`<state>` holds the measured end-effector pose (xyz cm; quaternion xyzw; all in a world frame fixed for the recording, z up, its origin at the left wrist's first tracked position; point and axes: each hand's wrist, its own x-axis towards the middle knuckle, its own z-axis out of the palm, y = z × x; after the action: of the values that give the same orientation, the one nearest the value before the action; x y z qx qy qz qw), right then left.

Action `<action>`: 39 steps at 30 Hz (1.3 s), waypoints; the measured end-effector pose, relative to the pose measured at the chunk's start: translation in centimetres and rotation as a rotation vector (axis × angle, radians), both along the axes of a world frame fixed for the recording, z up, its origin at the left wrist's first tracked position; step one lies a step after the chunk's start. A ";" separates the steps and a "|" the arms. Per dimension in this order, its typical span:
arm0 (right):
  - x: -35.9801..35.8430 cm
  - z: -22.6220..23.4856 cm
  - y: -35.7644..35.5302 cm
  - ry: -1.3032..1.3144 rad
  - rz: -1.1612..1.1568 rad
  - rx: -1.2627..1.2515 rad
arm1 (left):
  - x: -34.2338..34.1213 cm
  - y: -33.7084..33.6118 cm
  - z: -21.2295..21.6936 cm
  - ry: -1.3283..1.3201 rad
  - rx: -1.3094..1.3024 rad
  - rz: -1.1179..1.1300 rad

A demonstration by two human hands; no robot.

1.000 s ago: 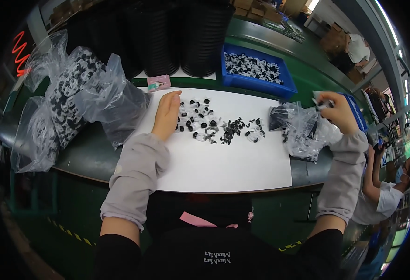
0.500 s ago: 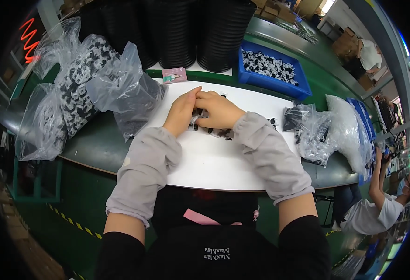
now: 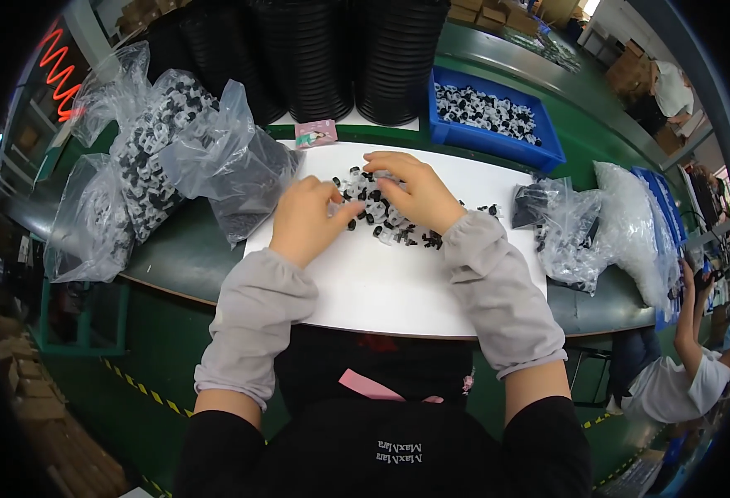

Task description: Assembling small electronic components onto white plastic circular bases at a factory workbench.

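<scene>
A loose pile of small black and clear-white plastic parts (image 3: 387,221) lies on the white board (image 3: 365,290) in front of me. At the pile's left edge is my left hand (image 3: 305,217), open, thumb apart from the fingers and pointing toward the parts. My right hand (image 3: 421,192) is over the right side of the pile, fingers apart and bent toward the parts, hiding some of them. Neither hand visibly holds anything. A few small black pieces (image 3: 489,210) lie on the board to the right of my right hand.
Clear bags of parts (image 3: 153,149) and a grey-filled bag (image 3: 244,195) stand at left. Behind are black ribbed stacks (image 3: 394,62), a pink card (image 3: 316,133) and a blue bin (image 3: 498,144) of parts. More bags (image 3: 572,236) lie at right; a person (image 3: 680,382) is beyond.
My hands were close together over the parts. They have moved apart, the left one to the left and the right one to the right, and the pile between them now shows spread out.
</scene>
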<state>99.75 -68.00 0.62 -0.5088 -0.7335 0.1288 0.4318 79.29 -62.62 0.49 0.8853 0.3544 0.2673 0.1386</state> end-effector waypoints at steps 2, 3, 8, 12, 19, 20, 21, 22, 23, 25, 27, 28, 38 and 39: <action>-0.5 0.7 -0.6 -0.069 -0.028 0.072 | -0.8 -0.4 -1.3 -0.027 0.044 0.000; -0.6 1.0 -0.9 -0.145 -0.068 0.141 | -1.2 -0.4 -1.8 -0.061 0.084 -0.012; 4.5 1.3 -3.6 -0.130 -0.364 0.106 | -1.0 0.7 -1.0 -0.220 -0.005 -0.043; 6.4 -0.6 -4.4 -0.183 -0.591 -0.295 | 2.2 0.9 2.4 -0.519 -0.743 -0.113; 4.2 -3.2 -3.3 -0.187 -0.519 -0.365 | 7.3 0.4 -0.5 -0.891 -1.164 -0.241; 4.0 -3.1 -3.4 -0.218 -0.507 -0.294 | 7.1 0.7 -0.8 -0.844 -1.205 -0.239; 3.9 -3.1 -3.2 -0.219 -0.506 -0.297 | 7.1 0.8 -1.3 -0.844 -1.207 -0.237; 4.0 -3.2 -3.3 -0.220 -0.507 -0.290 | 7.1 0.6 -1.0 -0.891 -1.232 -0.243; 4.1 -3.2 -3.3 -0.222 -0.506 -0.281 | 7.2 0.3 -0.7 -0.939 -1.255 -0.248; 4.1 -3.2 -3.4 -0.191 -0.491 -0.302 | 7.1 -0.2 -0.2 -0.919 -1.298 -0.220; 3.9 -3.1 -3.5 -0.161 -0.473 -0.325 | 6.9 -0.3 -0.5 -0.901 -1.340 -0.190; 3.8 -2.9 -3.5 -0.131 -0.470 -0.332 | 6.8 -0.3 -0.6 -0.861 -1.346 -0.228; 1.7 -0.2 -5.0 0.119 -0.355 0.312 | 6.9 -0.8 -0.4 -0.756 -1.385 -0.334; 1.5 -0.3 -5.0 0.119 -0.360 0.309 | 6.9 -0.8 -0.6 -0.753 -1.389 -0.336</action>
<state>101.23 -73.01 0.34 -0.5505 -0.6155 -0.0343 0.5631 86.22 -63.42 -0.15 0.4888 0.2313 0.2419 0.8056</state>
